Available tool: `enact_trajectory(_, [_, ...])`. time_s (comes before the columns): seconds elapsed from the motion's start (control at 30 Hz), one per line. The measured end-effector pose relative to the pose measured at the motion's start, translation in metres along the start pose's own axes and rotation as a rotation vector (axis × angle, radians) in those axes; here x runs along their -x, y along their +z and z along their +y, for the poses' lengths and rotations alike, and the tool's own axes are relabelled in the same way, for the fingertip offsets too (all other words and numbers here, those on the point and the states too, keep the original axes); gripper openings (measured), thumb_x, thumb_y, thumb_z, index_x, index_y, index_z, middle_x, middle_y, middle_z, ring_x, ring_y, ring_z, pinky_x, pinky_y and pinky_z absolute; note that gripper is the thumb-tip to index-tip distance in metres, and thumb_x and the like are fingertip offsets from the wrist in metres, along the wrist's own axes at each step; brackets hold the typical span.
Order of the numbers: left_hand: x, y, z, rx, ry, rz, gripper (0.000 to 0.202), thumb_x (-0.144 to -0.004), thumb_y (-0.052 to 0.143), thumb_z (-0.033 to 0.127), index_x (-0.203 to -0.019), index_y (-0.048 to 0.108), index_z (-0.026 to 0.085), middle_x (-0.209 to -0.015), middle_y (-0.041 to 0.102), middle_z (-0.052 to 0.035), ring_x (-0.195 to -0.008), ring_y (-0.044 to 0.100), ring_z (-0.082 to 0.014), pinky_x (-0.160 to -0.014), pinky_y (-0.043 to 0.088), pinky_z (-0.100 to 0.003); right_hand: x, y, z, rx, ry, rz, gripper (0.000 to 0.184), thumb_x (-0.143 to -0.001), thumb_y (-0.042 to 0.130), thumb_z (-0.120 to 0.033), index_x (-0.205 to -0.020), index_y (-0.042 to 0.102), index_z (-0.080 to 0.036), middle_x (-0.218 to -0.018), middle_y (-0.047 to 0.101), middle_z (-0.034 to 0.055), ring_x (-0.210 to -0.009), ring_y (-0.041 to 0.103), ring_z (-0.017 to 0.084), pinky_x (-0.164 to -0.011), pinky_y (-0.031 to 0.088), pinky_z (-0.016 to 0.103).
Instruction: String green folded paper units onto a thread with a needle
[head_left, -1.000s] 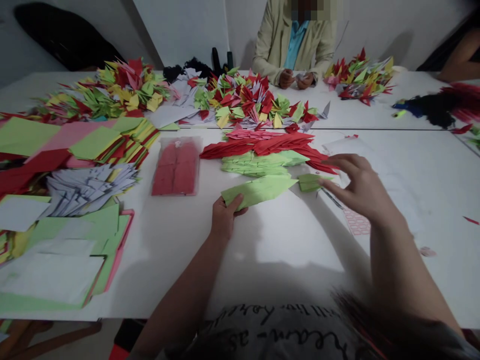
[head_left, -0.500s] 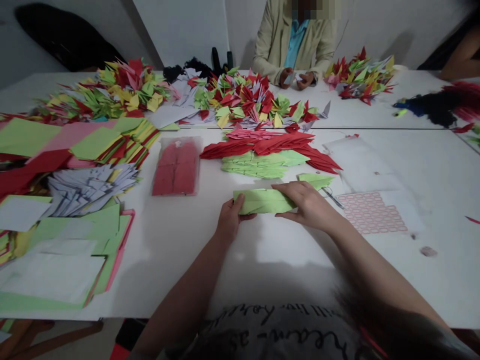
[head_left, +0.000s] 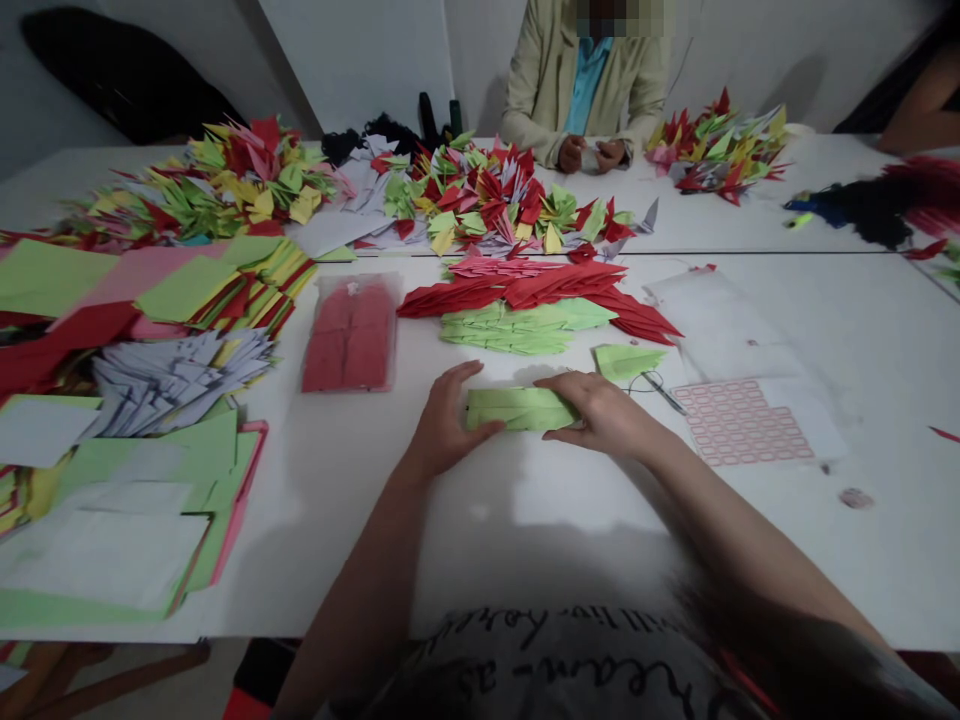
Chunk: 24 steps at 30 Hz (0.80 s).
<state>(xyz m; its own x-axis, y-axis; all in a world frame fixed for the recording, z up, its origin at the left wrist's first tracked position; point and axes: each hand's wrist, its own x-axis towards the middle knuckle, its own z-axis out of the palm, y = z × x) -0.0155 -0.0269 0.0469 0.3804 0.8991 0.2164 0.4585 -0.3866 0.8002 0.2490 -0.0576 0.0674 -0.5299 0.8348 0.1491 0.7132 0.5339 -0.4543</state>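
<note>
**Pressing a folded green paper strip flat with both hands**

You are holding the strip down on the white table just in front of you, with your left hand at its left end and your right hand at its right end. Your left fingers are spread slightly and curving toward the strip, while your right fingers are lying close together over its right end. You appear to be pressing rather than lifting, though I cannot tell whether either thumb is pinching beneath the paper. With your hands bracketing it, the layers seem to be stopped from sliding apart. Its long axis is running left to right, roughly along the table's edge, with no clear tip pointing either way.

Just beyond it, folded green pieces and folded red pieces are lying in sorted rows, apparently placed within easy reach. A small green paper piece, small scissors and a sheet of pink-outlined labels are sitting to your right.
</note>
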Motion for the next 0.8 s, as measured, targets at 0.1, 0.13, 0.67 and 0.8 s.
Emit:
enact_trajectory(0.1, [0.000, -0.010, -0.006, -0.244, 0.131, -0.214, 0.081, -0.067, 0.077, 0.054, -0.135, 0.049, 0.022, -0.144, 0.045, -0.0129, -0.138, 0.035, -0.0311, -0.118, 0.019, -0.051, -0.002, 0.009, 0.003, -0.035, -0.024, 0.000, 0.073, -0.078, 0.071, -0.050, -0.138, 0.043, -0.018, -0.131, 0.058, 0.0148, -0.119, 0.055, 0.031, -0.097, 0.045, 0.048])
enact_trajectory(0.13, [0.000, -0.010, -0.008, -0.277, 0.131, -0.255, 0.081, -0.067, 0.076, 0.055, -0.136, 0.049, 0.022, -0.144, 0.046, -0.0127, -0.137, 0.036, -0.0311, -0.119, 0.016, -0.052, -0.002, 0.011, 0.004, -0.043, -0.039, 0.007, 0.078, -0.076, 0.072, -0.052, -0.140, 0.041, -0.018, -0.135, 0.055, 0.0154, -0.123, 0.052, 0.032, -0.100, 0.043, 0.050])
enact_trajectory(0.67, [-0.004, 0.006, -0.015, -0.148, 0.080, -0.326, 0.054, -0.078, 0.071, 0.042, -0.128, 0.058, 0.026, -0.127, 0.061, -0.0059, -0.122, 0.053, -0.0220, -0.119, 0.018, -0.046, -0.004, 0.047, 0.013, -0.163, -0.081, 0.096, 0.068, -0.084, 0.067, -0.043, -0.142, 0.042, -0.018, -0.128, 0.060, 0.0128, -0.118, 0.055, 0.027, -0.100, 0.044, 0.046])
enact_trajectory(0.8, [-0.005, 0.005, -0.013, -0.128, 0.081, -0.325, 0.054, -0.077, 0.072, 0.042, -0.127, 0.059, 0.026, -0.125, 0.060, -0.0069, -0.119, 0.054, -0.0231, -0.114, 0.031, -0.044, -0.005, 0.045, 0.012, -0.146, -0.066, 0.079, 0.070, -0.084, 0.067, -0.044, -0.143, 0.040, -0.020, -0.131, 0.059, 0.0136, -0.120, 0.054, 0.030, -0.100, 0.043, 0.050])
